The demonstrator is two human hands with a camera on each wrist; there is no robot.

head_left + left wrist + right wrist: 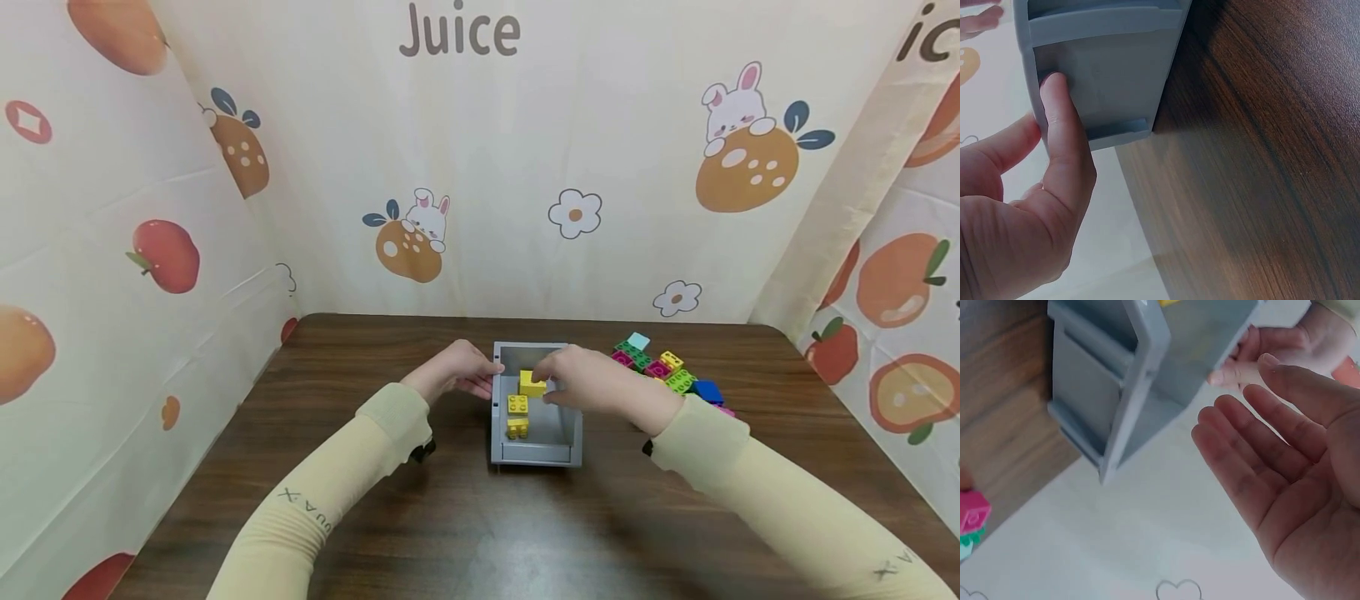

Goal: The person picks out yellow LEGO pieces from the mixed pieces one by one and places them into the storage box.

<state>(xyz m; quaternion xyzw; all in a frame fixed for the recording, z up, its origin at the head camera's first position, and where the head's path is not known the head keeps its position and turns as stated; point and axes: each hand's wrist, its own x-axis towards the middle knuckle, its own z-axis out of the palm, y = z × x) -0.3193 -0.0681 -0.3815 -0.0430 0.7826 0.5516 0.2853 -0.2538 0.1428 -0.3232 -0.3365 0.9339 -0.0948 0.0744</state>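
Grey box (536, 454): we are finding it on the dark wood-grain table (465, 542), its hollow facing up and three yellow bricks lying inside.
Far yellow brick (529, 387): it is sitting in the box's far half, partly hidden by the right-hand fingers.
Middle yellow brick (517, 405): it is showing us four studs, near the box's left wall.
Near yellow brick (517, 428): it is lying between the middle one and the box's near wall.
Left-hand grip (465, 372): it is pinching the box's left wall, thumb at the rim, fingers outside.
Right-hand grip (579, 379): released, the fingers extending loosely; it is hovering over the box, and we are unable to tell whether it is touching the far yellow brick.
Brick pile (681, 382): right of the box, we are seeing green, magenta, yellow, blue and pale blue pieces, the right sleeve (810, 508) partly covering them.
Cloth backdrop (495, 133): behind the table, it is showing fruit, rabbits, flowers and "Juice".
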